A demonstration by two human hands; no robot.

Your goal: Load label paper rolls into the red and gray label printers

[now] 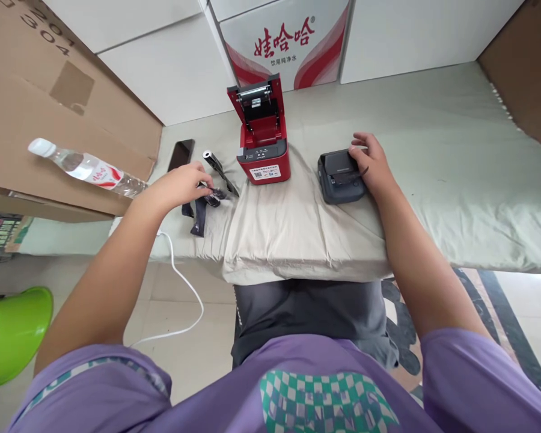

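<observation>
A red label printer (264, 141) stands with its lid open in the middle of the cloth-covered table (433, 180). To its right lies a small dark grey printer (338, 177); my right hand (370, 162) rests on its right side, fingers over its top. On the left, my left hand (184, 183) is closed on a crumpled dark strip of film or ribbon (202, 210) that trails toward the table's front edge. A silvery-black roll (219, 168) lies just beyond that hand.
A black phone (181, 154) lies at the back left. A water bottle (85, 167) lies on a cardboard box (49, 108). A white cable (184, 288) hangs to the floor. A green stool (13, 331) stands at lower left. White cartons (288, 36) line the back.
</observation>
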